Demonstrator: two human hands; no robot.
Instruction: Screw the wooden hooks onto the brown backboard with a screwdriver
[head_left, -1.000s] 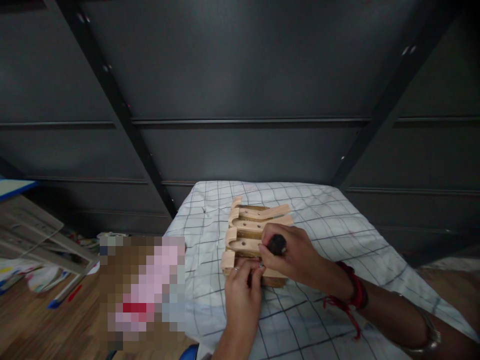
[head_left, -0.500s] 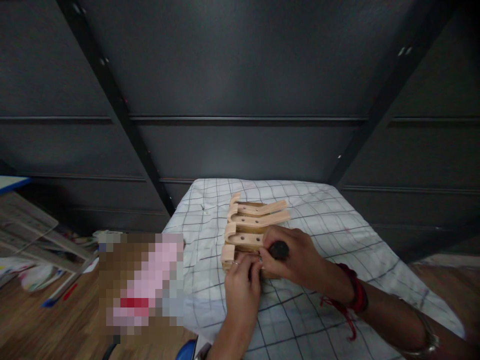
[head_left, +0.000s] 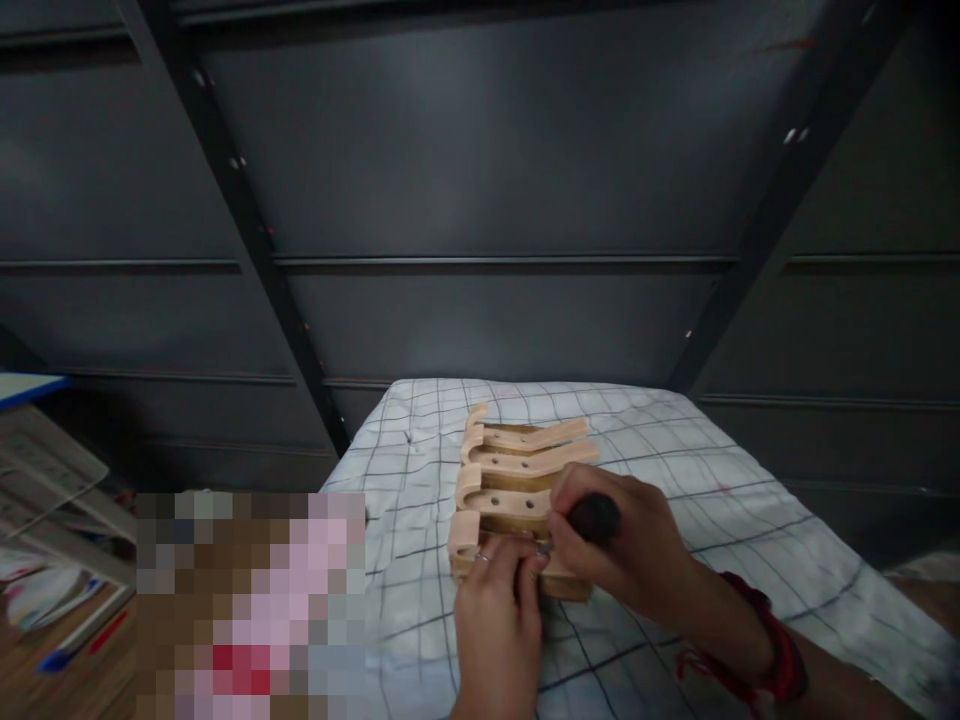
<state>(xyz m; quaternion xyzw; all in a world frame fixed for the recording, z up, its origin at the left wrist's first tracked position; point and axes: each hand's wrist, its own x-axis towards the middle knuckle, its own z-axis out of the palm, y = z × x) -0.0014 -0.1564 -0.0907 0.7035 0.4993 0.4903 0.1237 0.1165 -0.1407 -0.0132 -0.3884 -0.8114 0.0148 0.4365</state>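
A wooden hook rack (head_left: 516,484) lies on the checked cloth, with several curved pale wooden hooks side by side on a board. Dark holes show in the farther hooks. My right hand (head_left: 626,530) is closed round the black handle of a screwdriver (head_left: 595,517), whose metal end points at the nearest hook (head_left: 465,530). My left hand (head_left: 499,590) presses on that same hook, its fingers curled over the wood. Its thumb and fingertips meet beside the small metal tip; whether they also pinch a screw I cannot make out.
White checked cloth (head_left: 652,450) covers the table, which reaches back to a dark panelled wall (head_left: 480,170). At left stand a pale shelf frame (head_left: 56,470) and a blue-edged board (head_left: 30,388). A pixelated patch hides part of the wooden floor.
The view has shifted, so the rack and hands sit lower and a little farther right. Both hands keep their places at the nearest hook, with the screwdriver still held.
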